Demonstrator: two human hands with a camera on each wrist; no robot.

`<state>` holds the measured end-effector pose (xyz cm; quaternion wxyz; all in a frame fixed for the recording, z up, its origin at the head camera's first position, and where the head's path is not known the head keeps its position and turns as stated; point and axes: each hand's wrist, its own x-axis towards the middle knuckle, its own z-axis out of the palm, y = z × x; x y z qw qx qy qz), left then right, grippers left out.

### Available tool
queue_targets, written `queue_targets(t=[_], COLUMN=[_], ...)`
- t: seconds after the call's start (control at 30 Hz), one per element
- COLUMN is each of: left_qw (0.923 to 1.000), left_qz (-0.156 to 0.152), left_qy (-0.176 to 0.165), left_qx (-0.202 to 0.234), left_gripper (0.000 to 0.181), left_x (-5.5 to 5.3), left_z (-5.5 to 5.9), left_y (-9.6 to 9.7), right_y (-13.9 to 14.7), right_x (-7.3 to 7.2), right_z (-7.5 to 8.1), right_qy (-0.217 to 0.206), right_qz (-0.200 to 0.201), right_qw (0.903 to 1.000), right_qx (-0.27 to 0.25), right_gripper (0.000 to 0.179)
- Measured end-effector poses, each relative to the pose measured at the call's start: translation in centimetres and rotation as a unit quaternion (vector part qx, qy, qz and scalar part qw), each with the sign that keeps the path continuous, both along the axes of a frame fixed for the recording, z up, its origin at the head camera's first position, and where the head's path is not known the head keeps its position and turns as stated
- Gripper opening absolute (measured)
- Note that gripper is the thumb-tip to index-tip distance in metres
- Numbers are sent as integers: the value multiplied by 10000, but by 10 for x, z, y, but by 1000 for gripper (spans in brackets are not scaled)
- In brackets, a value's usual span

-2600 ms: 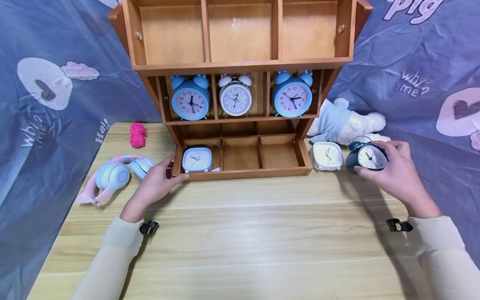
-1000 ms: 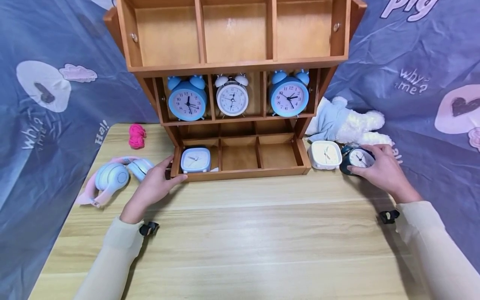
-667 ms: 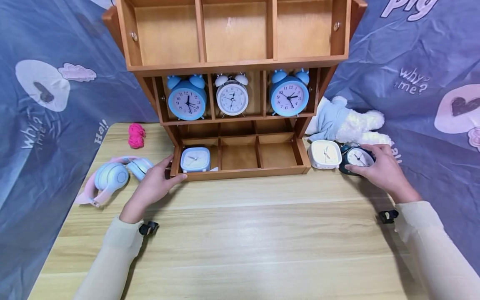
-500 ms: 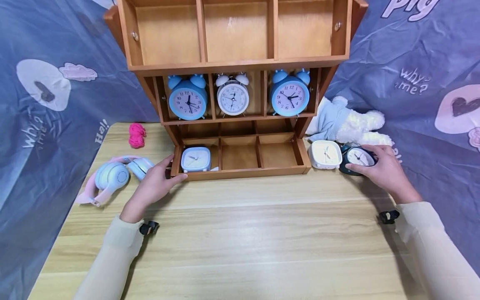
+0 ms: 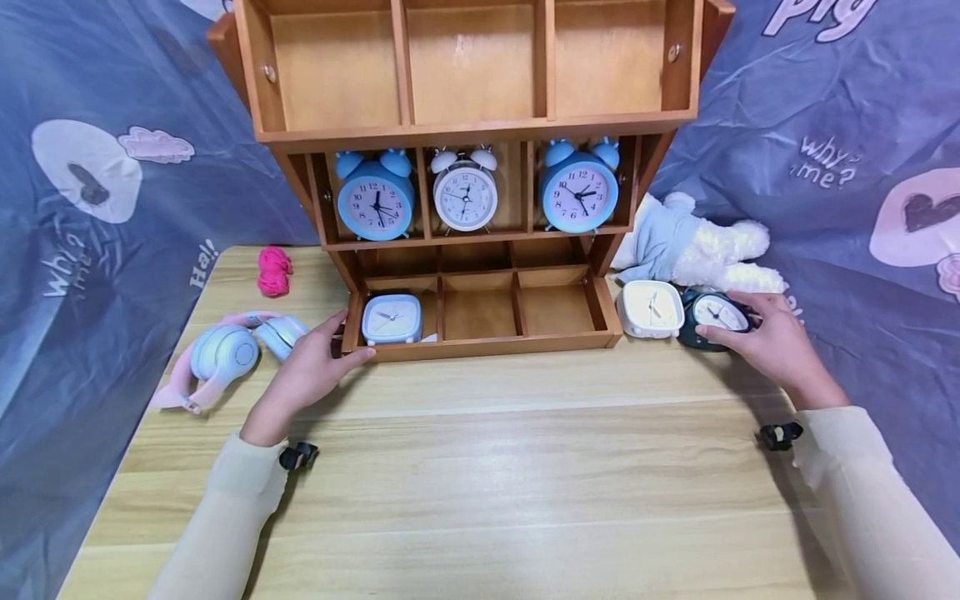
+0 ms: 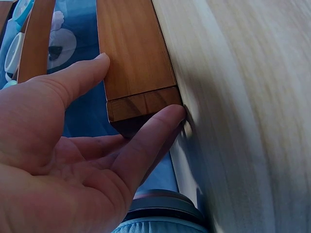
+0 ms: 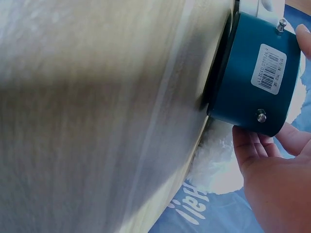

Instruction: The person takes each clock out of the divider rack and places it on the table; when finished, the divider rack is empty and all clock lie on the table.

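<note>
My left hand [image 5: 306, 375] grips the front left corner of the wooden shelf's [image 5: 487, 349] bottom tier, thumb on the front board and fingers at its end. My right hand [image 5: 780, 348] holds a dark teal alarm clock [image 7: 248, 77] between thumb and fingers. Its face is turned up, and its small metal feet and barcode label show in the right wrist view. It sits close beside a white square alarm clock [image 5: 651, 310], right of the shelf. A light blue square clock [image 5: 392, 319] stands in the bottom left compartment.
The middle tier holds two blue twin-bell clocks [image 5: 376, 204] [image 5: 580, 197] and a white one [image 5: 465, 198]. Headphones [image 5: 223, 350] and a pink bundle [image 5: 274, 271] lie left. A white plush toy [image 5: 712, 250] lies behind the clocks at right, near the blue cloth [image 5: 840, 233].
My right hand has moved left with the dark teal alarm clock, bringing it down close to the white square clock. The left hand has kept its place; the view shifted slightly.
</note>
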<state>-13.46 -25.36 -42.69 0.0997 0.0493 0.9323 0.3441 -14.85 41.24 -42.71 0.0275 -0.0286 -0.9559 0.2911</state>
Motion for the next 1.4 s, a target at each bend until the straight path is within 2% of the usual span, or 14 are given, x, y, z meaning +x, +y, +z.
queue_targets(t=[0.23,0.37,0.5,0.73,1.03,1.13,1.4], left_qw=[10000,10000,10000,9999,9999,9998,9999], left_qz=[-12,-33,-24,15,40,64,73], left_qy=[12,62,56,0,-63,-87,-65], left_qx=[-72,-60,-68,-130,-145,-175,-83], left_gripper=[95,94,94,94,96,97,97], left_x=[0,0,0,-1,1,1,-1], left_z=[0,0,1,2,4,5,3], left_y=[-1,-1,-1,0,0,0,-2], right_y=[0,-2,-5,-18,-49,-61,-95], right_x=[3,7,10,9,13,14,15], right_z=[4,10,16,25,34,35,33], right_qy=[85,91,71,268,394,435,546], right_qz=[10,-173,-356,-401,100,318,797], right_qw=[10000,9998,9992,9980,9953,9946,9867], right_qx=[11,-11,-144,-418,-876,-890,-1305], right_gripper=[83,84,86,82,78,76,75])
